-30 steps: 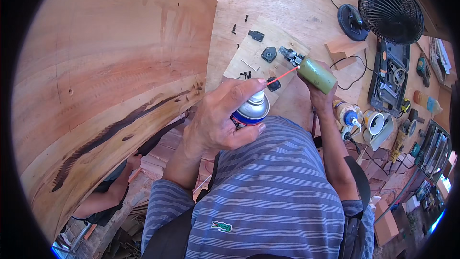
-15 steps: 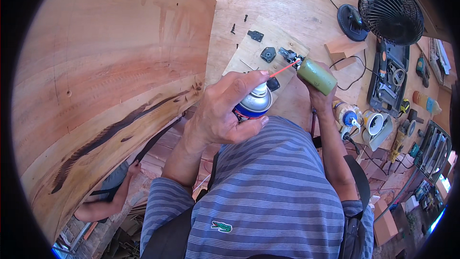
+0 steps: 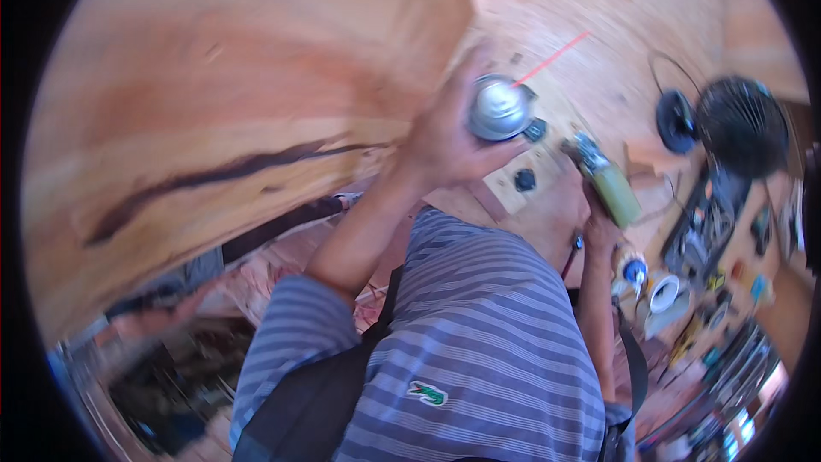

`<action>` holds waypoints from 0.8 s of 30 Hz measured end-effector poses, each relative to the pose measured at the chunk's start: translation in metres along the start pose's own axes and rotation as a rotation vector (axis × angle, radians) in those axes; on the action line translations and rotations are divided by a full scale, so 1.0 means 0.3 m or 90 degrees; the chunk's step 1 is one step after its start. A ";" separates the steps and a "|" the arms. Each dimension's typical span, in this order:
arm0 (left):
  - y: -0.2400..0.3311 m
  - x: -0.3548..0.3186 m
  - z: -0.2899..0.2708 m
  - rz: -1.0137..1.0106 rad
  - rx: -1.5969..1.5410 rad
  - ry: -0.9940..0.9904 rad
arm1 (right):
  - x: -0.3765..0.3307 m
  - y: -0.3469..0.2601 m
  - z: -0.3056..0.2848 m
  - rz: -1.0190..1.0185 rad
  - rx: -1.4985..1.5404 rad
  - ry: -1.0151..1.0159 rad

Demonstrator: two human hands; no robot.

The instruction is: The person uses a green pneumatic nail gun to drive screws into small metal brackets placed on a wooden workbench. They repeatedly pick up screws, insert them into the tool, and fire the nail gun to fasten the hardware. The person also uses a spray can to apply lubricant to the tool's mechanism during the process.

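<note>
My left hand point(image 3: 445, 141) is wrapped around a spray can point(image 3: 499, 108), raised high, its silver bottom facing the camera. A thin red straw point(image 3: 552, 60) sticks out of the can toward the upper right. Lower and to the right, my right hand point(image 3: 590, 218) grips a green power tool point(image 3: 609, 188), whose dark metal head points up and left. Beneath both hands lies a small pale board point(image 3: 513, 192) with black parts point(image 3: 524, 180) on it. The picture is blurred by motion.
A big polished wood slab point(image 3: 214, 103) with a dark crack fills the left. At the right stand a black fan point(image 3: 742, 127), an open tool case point(image 3: 701, 231), small jars point(image 3: 663, 291) and many scattered tools on the wooden floor.
The left hand has lifted the spray can up and away from the green tool; the straw no longer touches the tool's head. The view has swung and blurred.
</note>
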State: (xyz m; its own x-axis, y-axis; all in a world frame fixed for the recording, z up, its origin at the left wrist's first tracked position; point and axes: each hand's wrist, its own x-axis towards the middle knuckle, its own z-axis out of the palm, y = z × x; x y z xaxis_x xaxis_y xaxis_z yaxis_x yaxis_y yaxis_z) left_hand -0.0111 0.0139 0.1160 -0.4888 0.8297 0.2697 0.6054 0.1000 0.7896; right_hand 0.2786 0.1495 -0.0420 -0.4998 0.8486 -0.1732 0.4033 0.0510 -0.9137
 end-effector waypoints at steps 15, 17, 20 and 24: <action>-0.499 0.446 0.408 -0.110 0.049 0.305 | -0.003 0.013 -0.140 -0.037 -0.106 0.015; -0.525 0.426 0.409 -0.153 0.052 0.273 | -0.018 0.010 -0.157 -0.024 -0.103 0.024; -0.526 0.397 0.392 -0.223 0.023 0.236 | -0.009 0.004 -0.142 -0.027 -0.094 0.034; -0.499 0.393 0.370 -0.292 -0.013 0.209 | 0.004 -0.005 -0.141 -0.033 -0.092 0.035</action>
State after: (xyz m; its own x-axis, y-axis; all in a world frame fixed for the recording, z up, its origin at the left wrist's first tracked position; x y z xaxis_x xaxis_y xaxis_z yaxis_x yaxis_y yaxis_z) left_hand -0.0897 0.1577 -0.0316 -0.8711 0.4885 0.0513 0.2742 0.3971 0.8759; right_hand 0.3099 0.1726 -0.0252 -0.4815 0.8704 -0.1031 0.4857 0.1671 -0.8580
